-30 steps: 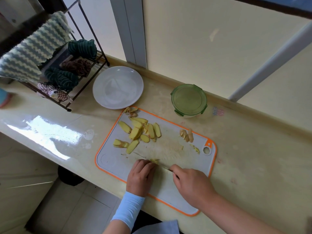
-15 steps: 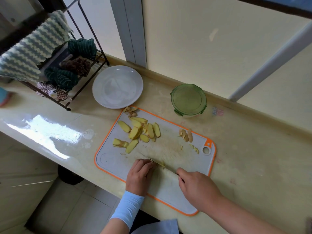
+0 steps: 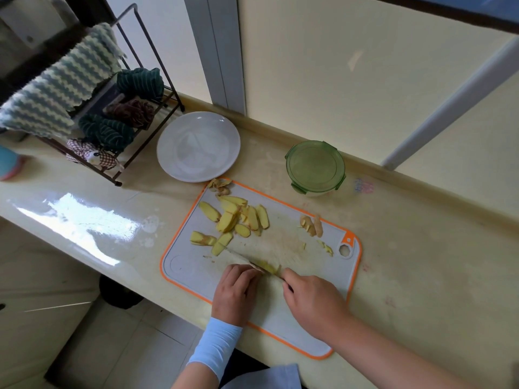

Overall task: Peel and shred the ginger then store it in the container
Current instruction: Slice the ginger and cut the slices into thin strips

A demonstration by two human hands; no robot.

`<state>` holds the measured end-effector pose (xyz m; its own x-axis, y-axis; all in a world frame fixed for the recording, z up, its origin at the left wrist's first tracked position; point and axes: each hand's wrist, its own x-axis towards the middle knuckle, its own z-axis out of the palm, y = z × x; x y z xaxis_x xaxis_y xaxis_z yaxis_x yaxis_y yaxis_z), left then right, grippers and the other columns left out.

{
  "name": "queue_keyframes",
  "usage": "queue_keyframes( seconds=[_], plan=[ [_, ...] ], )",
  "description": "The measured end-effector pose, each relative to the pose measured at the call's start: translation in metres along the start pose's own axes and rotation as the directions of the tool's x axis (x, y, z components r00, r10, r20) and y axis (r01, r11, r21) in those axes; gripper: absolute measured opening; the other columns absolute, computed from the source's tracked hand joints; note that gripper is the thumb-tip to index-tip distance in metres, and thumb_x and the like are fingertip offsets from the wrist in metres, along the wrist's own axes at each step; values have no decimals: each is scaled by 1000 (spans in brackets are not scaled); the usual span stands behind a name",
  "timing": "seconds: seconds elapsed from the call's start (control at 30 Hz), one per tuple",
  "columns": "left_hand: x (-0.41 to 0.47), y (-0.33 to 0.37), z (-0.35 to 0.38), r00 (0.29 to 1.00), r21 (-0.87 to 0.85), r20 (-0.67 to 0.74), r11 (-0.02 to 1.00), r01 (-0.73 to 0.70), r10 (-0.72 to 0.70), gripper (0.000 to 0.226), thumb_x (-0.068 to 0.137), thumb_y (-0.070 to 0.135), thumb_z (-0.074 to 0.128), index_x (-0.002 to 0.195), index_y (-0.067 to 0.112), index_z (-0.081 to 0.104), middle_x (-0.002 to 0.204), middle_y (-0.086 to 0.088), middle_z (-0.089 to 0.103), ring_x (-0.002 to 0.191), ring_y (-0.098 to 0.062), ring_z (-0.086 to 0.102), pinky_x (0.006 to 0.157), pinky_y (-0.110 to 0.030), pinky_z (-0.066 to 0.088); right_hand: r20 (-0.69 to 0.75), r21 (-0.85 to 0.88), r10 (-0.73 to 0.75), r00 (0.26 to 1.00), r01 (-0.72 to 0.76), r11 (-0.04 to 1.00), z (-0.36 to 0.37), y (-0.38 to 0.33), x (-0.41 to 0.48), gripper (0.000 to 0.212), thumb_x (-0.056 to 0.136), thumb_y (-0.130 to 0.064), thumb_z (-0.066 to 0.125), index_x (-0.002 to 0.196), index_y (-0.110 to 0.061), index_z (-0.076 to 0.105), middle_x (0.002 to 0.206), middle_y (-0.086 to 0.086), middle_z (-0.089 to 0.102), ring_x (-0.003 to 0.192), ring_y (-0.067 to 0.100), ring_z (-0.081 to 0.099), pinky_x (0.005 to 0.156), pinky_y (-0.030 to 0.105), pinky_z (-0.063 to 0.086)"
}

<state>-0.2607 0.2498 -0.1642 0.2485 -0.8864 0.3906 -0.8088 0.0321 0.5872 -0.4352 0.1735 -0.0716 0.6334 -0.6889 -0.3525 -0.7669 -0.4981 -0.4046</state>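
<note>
On the pale counter (image 3: 421,262) below the window sits the orange-rimmed cutting board (image 3: 191,265). Over the last half second the right hand (image 3: 314,304), wrapped round the handle of the knife (image 3: 244,259), has swung back toward the left hand (image 3: 234,293). The blade lies low across the ginger piece (image 3: 268,267) again, so I judge another shredding stroke has landed. The left hand's curled fingertips pin that piece mid-board, while peeled yellow ginger slices (image 3: 238,217) wait heaped at the board's far-left end and the green-lidded container (image 3: 315,167) stands closed beyond the board.
</note>
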Motion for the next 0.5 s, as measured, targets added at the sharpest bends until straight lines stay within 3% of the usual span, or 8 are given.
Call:
queue_keyframes(
  seconds=[0.17,0.5],
  plan=[
    [0,1,-1,1000,6,-9,1000,8,-8,16,92,14,62,85,3,72,85,-7,64,83,-19,56,77,-23,49,14,3,32,999,-32,999,-3,8,-24,20,103,-39,32,105,-27,47,78,1,62,72,27,58,59,40,43],
    [-2,-1,0,1000,-3,23,1000,1,-1,13,92,12,62,88,5,73,86,-6,63,83,-18,57,76,-23,49,39,5,64,997,-64,998,-4,14,-30,18,102,-38,32,101,-25,44,76,2,59,71,28,56,58,40,38]
  ],
)
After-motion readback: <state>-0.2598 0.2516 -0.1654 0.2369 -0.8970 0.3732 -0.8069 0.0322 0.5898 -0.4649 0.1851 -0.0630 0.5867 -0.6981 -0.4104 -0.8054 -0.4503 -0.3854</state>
